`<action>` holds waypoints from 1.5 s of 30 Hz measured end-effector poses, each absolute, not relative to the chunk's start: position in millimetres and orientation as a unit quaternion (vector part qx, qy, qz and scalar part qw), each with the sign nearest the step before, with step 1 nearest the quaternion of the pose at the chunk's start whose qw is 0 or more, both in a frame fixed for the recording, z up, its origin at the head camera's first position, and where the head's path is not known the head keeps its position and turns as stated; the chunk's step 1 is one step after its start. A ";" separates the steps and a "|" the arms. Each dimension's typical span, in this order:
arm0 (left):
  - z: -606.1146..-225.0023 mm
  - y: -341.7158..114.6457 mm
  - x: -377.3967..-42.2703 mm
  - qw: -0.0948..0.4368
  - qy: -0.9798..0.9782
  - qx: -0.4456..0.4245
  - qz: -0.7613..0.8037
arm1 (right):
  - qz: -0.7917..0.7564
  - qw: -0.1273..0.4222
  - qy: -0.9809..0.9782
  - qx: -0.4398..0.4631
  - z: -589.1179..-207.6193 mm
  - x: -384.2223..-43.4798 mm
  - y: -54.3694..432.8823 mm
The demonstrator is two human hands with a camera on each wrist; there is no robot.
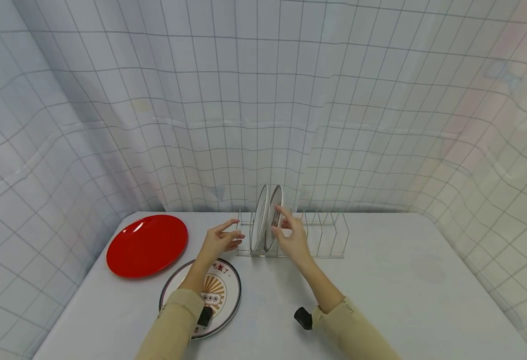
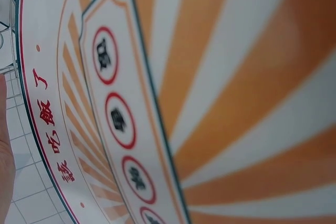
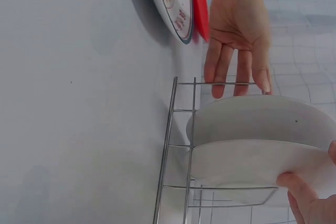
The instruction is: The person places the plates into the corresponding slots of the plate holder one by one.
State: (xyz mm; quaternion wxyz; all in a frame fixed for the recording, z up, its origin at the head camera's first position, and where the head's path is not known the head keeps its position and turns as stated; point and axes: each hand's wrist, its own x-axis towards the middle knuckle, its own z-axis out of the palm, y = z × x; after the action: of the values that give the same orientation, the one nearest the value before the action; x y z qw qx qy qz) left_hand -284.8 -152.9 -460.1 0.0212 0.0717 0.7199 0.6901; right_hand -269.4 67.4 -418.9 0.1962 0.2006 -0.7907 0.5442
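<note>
Two white plates with dark rims stand on edge in a wire dish rack, the left plate [image 1: 258, 222] and the right plate [image 1: 271, 225]. My right hand [image 1: 292, 237] is at the right side of the right plate, fingers spread. In the right wrist view, a fingertip [image 3: 286, 180] touches that plate's white underside. My left hand [image 1: 218, 244] hovers by the rack's left end, fingers apart and loosely bent, holding nothing. Beneath my left forearm lies a patterned plate [image 1: 229, 300] with orange rays and red lettering, which fills most of the left wrist view.
A red oval plate [image 1: 148, 245] lies at the table's left, beside the patterned plate. The wire rack [image 1: 331, 237] extends right of the standing plates. A white grid-patterned curtain [image 1: 263, 100] hangs behind and around the white table [image 1: 403, 290].
</note>
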 end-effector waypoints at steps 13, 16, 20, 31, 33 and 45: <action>-459.5 -152.4 -285.0 0.010 0.732 0.075 0.678 | 0.544 0.199 -0.785 0.218 -421.2 -261.9 64.1; -456.1 -151.5 -282.0 -0.003 0.751 0.080 0.655 | 0.556 0.160 -0.786 0.216 -409.2 -252.1 65.8; -446.2 -155.6 -273.7 -0.024 0.796 0.091 0.598 | 0.586 0.107 -0.778 0.198 -399.3 -239.8 70.4; -427.2 -223.4 -209.2 0.028 0.835 0.088 0.543 | 0.654 0.109 -0.744 0.080 -450.5 -219.8 67.9; -428.4 -236.4 -196.1 0.049 0.846 0.070 0.526 | 0.655 0.087 -0.746 0.080 -455.1 -213.1 64.2; -460.8 -274.0 -158.5 0.133 0.834 -0.058 0.532 | 0.696 -0.211 -0.683 0.069 -474.9 -187.7 31.6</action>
State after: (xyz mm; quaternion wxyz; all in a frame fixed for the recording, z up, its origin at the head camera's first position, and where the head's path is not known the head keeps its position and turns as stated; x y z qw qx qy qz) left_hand -158.5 -274.0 -460.8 0.1329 -0.0580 0.8343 0.5319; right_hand -187.7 31.6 -474.9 -0.2106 0.0689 -0.6833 0.6957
